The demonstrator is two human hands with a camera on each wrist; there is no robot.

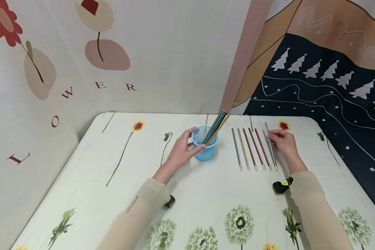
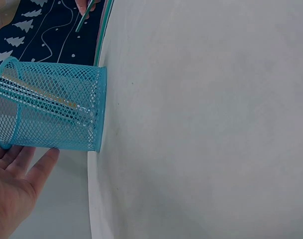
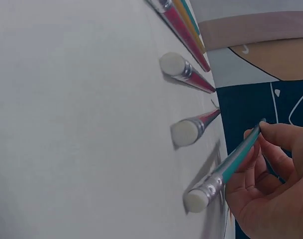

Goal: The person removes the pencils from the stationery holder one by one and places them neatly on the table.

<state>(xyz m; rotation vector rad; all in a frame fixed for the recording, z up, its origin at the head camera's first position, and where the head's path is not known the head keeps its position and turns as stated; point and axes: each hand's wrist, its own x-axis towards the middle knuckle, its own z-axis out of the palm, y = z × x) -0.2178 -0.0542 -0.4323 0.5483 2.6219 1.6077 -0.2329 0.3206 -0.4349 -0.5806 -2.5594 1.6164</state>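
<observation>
A light blue mesh pencil cup [image 1: 205, 152] stands on the table with several green, dark and gold pencils [image 1: 215, 128] leaning in it to the right. My left hand [image 1: 182, 148] holds the cup from its left side, thumb in front and fingers behind. In the left wrist view, fingertips touch the mesh wall [image 2: 54, 107]. My right hand [image 1: 283, 141] pinches a teal pencil [image 3: 238, 157] near its upper end, between thumb and fingers. Its white eraser end [image 3: 196, 200] points toward me, close to the tabletop. Left of it lies a row of pencils with red ones [image 1: 250, 149], a gold one [image 1: 243, 149] and a teal one [image 1: 236, 149].
A white flower-printed cloth [image 1: 128, 201] covers the table. A pale printed curtain [image 1: 175, 69] hangs behind it, and a dark cloth with white trees [image 1: 331, 90] borders the right side. Black wrist devices [image 1: 281, 186] sit at the cuffs.
</observation>
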